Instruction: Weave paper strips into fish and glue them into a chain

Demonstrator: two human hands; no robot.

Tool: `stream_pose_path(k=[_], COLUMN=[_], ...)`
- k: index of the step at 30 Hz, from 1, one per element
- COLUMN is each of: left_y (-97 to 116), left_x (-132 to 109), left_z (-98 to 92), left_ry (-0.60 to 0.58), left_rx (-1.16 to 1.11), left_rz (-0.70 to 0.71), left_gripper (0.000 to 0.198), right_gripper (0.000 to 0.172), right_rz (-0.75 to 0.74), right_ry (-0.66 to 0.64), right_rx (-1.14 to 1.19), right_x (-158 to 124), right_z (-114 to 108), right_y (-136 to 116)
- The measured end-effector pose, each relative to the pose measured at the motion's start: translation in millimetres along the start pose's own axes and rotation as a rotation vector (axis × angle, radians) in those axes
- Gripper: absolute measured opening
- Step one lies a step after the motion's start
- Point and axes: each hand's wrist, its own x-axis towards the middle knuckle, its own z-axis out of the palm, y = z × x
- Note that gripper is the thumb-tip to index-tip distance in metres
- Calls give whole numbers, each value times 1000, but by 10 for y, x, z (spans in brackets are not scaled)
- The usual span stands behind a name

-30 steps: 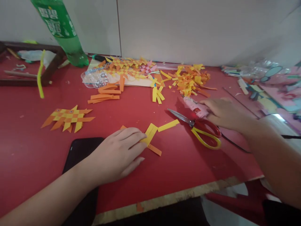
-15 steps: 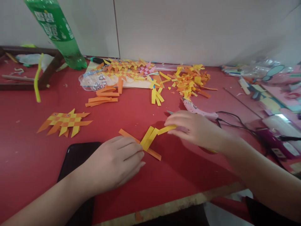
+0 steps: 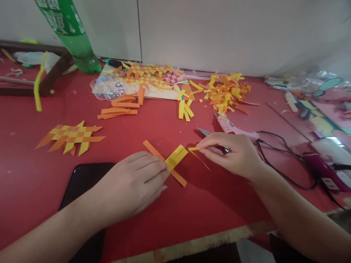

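My left hand (image 3: 139,182) is closed, its fingertips pressing on yellow paper strips (image 3: 177,157) that cross an orange paper strip (image 3: 179,179) on the red table. Between thumb and forefinger, my right hand (image 3: 230,153) pinches a small yellow paper strip (image 3: 194,148), just right of the crossed ones. A thin orange sliver (image 3: 201,161) trails below it. The pointed metal tip of a tool (image 3: 203,131) pokes out past the right fingers; whether the hand holds it or lies over it, I cannot tell. A woven paper fish (image 3: 74,137) lies to the left.
A dark phone (image 3: 82,190) lies under my left forearm. Behind are orange strips (image 3: 120,109), yellow strips (image 3: 185,109), a scrap pile (image 3: 227,91) and more woven pieces (image 3: 148,76). A pink glue gun (image 3: 236,129) with its cable is beyond my right hand; a green bottle (image 3: 82,51) stands back left.
My right hand has turned and moved slightly right, with the yellow strip now held apart from the crossed ones. The yellow strips under my left hand have swung rightward and lie closer together.
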Motion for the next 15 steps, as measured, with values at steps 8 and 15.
stream_pose_path(k=[8, 15], left_y=[89, 100], left_x=[36, 54], left_z=[-24, -68], left_ry=[-61, -70], left_rx=[-1048, -1292], left_rz=[-708, -730], left_gripper=[23, 22], right_gripper=[16, 11], right_rz=[-419, -601], right_ry=[110, 73], right_rx=[94, 1], right_x=[-42, -72], right_z=[53, 147], right_y=[-444, -489])
